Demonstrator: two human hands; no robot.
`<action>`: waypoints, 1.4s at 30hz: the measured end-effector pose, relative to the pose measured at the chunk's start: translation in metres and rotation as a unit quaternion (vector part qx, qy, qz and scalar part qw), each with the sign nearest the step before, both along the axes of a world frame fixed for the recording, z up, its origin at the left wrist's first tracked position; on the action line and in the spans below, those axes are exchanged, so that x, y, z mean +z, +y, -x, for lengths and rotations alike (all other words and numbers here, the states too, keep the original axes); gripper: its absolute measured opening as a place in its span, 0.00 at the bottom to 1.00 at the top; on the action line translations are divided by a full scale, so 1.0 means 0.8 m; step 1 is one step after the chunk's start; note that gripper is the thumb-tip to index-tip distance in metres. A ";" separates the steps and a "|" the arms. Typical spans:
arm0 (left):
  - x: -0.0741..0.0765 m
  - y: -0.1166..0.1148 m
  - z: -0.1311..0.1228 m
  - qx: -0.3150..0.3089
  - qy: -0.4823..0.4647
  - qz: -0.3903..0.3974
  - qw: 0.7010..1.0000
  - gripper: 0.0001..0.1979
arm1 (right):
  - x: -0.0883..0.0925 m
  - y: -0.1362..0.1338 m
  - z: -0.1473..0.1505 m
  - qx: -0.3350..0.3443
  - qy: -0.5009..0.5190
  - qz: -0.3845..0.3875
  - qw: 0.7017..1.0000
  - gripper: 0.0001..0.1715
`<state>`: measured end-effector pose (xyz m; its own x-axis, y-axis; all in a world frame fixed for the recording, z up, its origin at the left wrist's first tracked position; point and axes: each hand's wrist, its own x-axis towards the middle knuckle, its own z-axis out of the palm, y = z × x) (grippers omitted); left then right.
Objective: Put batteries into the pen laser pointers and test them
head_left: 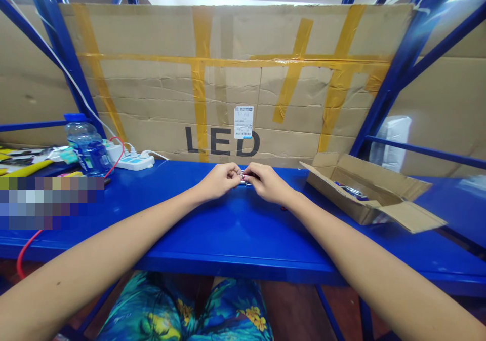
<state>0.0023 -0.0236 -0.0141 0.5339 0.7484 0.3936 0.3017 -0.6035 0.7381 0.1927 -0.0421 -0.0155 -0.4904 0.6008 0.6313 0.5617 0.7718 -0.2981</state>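
Observation:
My left hand point(222, 180) and my right hand point(266, 180) meet fingertip to fingertip over the back middle of the blue table point(228, 234). Between the pinched fingers is a small shiny metal object point(243, 178); both hands hold it. Its exact shape is too small to make out, and the fingertips cover part of it. A small red thing point(283, 208) lies by my right wrist, mostly hidden behind the forearm.
An open cardboard box point(364, 212) with items inside stands at the right. On the left are a plastic bottle point(89, 148), a white power strip point(136, 161) and a red cable point(23, 255). Taped cardboard point(163, 92) rises behind the table between blue posts.

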 end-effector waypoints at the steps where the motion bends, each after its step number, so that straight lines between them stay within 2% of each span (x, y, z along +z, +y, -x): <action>1: 0.000 0.000 0.000 0.001 0.003 -0.002 1.000 0.06 | 0.000 0.000 0.000 -0.001 -0.002 0.001 1.000 0.05; 14: 0.002 -0.004 -0.001 0.007 0.043 -0.043 0.998 0.04 | 0.001 -0.003 0.003 -0.019 -0.031 0.038 0.999 0.11; 18: 0.001 -0.002 -0.002 0.002 0.024 -0.003 1.000 0.05 | 0.004 -0.002 0.003 -0.012 -0.031 0.051 0.998 0.11; 21: 0.002 0.000 -0.004 0.002 -0.003 0.029 1.000 0.05 | 0.007 -0.001 0.000 -0.017 -0.030 0.059 0.998 0.07; 25: 0.006 0.000 -0.005 0.004 -0.022 0.045 0.999 0.03 | 0.010 0.003 -0.005 -0.039 -0.017 0.049 0.998 0.06; 28: 0.006 0.002 -0.005 -0.005 -0.032 0.062 0.998 0.04 | 0.008 0.003 -0.007 -0.044 -0.023 0.020 0.999 0.01; 33: 0.003 0.004 -0.005 -0.034 -0.040 0.089 0.995 0.06 | 0.005 0.000 -0.007 -0.025 -0.040 -0.013 0.999 0.04; 42: 0.014 -0.013 -0.008 -0.023 -0.021 0.051 0.998 0.04 | 0.009 -0.009 -0.004 -0.042 -0.051 0.001 0.998 0.06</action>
<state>0.0087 -0.0337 -0.0031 0.5526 0.7609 0.3400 0.2431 -0.5373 0.8076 0.1961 -0.0491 -0.0080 -0.4997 0.6438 0.5795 0.6517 0.7201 -0.2381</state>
